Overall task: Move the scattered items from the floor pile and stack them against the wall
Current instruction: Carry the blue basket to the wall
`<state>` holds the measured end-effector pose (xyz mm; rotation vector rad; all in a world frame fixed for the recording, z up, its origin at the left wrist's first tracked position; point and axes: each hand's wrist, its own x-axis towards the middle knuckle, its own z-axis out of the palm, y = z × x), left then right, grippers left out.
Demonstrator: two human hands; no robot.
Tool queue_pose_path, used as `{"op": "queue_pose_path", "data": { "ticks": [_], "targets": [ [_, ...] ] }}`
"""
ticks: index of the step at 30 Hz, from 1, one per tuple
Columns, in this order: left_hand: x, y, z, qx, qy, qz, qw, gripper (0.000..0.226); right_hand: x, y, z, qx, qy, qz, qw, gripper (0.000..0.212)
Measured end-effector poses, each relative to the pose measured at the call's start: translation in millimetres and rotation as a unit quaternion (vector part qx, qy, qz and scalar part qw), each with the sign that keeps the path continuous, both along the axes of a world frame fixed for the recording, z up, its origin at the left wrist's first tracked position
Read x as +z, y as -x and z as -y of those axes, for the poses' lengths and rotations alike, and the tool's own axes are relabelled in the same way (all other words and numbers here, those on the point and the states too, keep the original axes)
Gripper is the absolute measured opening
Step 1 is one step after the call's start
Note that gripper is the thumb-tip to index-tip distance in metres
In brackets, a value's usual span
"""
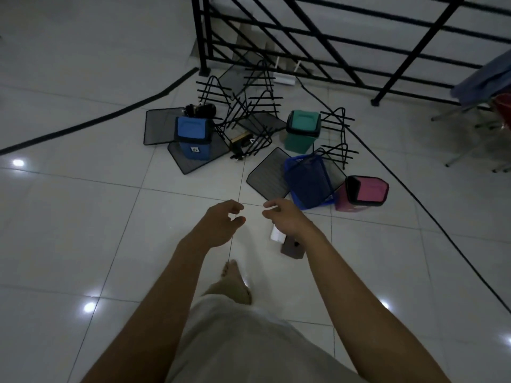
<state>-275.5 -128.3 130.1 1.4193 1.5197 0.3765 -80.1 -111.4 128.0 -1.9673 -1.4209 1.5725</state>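
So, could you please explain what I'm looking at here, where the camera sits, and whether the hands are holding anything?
There is no machine here: a person wears one wide-angle camera on the head, looking forward and down. The left hand and right hand reach forward with loosely curled fingers, and neither has a grip on anything. On the tiled floor lies a pile: a blue bin, a green bin, a tipped pink bin, a blue basket, mesh trays and black wire racks. Behind stands a black railing.

Bins [302,130], mesh trays [266,176], wire racks [250,106] scattered on floor near railing.
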Motion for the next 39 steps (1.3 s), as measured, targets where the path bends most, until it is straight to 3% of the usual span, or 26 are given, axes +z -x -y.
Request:
{"op": "queue_pose_path", "data": {
  "ticks": [11,21,27,33,36,39],
  "targets": [
    [-24.5,-79.4,-93.3,-0.075,0.018,-0.018,0.997,0.032,-21.2,-86.9,-71.5,-0.02,0.002,0.019,1.0,0.037],
    [-85.8,-138.9,-124.7,-0.118,0.063,-0.058,0.989,0.03,-93.6,-156.6,-108.5,0.034,0.083,0.029,0.996,0.032],
    [-197.0,-176.8,-161.5,-0.136,0.084,-0.056,0.986,0.03,-202.5,-195.0,-137.3,0.082,0.094,0.092,0.988,0.033],
    [-359.6,-202.9,-211.9,-0.181,0.075,-0.075,0.978,0.033,-358.7,-219.1,-178.0,0.113,0.078,0.099,0.986,0.036],
    [-443.6,-220.4,-233.5,-0.248,0.096,-0.096,0.959,0.039,-444.7,-226.9,-202.7,0.156,0.061,0.134,0.977,0.044],
    [-520.4,-237.2,-257.1,-0.351,0.098,-0.161,0.917,0.044,-516.2,-231.5,-225.6,0.228,0.053,0.195,0.953,0.049]
  ]
}}
